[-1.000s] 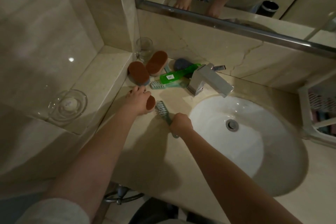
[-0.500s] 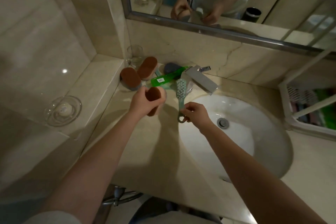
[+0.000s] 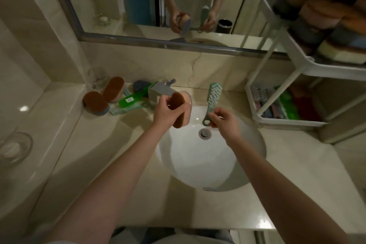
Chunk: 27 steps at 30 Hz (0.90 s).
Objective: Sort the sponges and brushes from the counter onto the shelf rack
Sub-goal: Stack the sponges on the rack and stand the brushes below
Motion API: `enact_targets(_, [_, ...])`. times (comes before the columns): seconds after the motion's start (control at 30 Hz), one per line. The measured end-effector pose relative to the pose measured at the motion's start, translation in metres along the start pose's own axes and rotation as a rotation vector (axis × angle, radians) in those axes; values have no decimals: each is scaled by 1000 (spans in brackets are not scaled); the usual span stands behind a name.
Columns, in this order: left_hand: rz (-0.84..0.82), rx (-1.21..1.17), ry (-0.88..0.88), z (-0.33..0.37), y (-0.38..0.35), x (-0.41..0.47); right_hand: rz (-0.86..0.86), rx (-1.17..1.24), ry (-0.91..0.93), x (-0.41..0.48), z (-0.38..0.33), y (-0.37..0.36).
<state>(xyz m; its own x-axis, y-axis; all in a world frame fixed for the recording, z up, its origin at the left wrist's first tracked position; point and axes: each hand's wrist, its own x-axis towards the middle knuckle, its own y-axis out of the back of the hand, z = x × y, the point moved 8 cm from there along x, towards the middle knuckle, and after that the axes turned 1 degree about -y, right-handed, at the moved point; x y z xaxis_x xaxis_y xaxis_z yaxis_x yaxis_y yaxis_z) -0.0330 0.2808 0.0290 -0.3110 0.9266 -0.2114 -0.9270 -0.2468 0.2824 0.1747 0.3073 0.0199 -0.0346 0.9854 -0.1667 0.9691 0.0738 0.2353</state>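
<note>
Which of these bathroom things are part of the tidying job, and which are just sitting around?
Part of the job:
left hand holding a brown sponge
right hand holding a teal brush
two brown sponges on the counter
green brush by the tap
white shelf rack

Just lying about:
tap
glass tumbler
glass soap dish
mirror

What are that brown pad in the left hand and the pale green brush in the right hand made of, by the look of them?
The sponge in the left hand looks like soft foam with a brown scouring face: a matte, fibrous top over a paler pinkish layer. The brush in the right hand seems moulded plastic: a smooth pale green handle with a hanging hole, and stiff whitish bristles, probably nylon.
</note>
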Motion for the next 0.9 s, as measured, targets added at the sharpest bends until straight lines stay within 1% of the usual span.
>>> enact_targets(0.13, [-10,-8,-19,17,-46,-8,41,28,24,2,5,53])
enact_targets(0.33, [2,4,-42,43,-115,-15,64,4,53,10,21,127])
enact_targets(0.5, [8,6,-18,52,-168,-21,104,41,54,18,44,181])
enact_targets(0.63, [19,-13,11,53,-206,-28,154,75,19,25,66,220])
enact_targets(0.8, [43,15,32,56,-237,-31,236,20,-15,50,77,261])
enact_targets(0.9, [79,37,34,63,-245,-28,268,-86,-21,76,74,279])
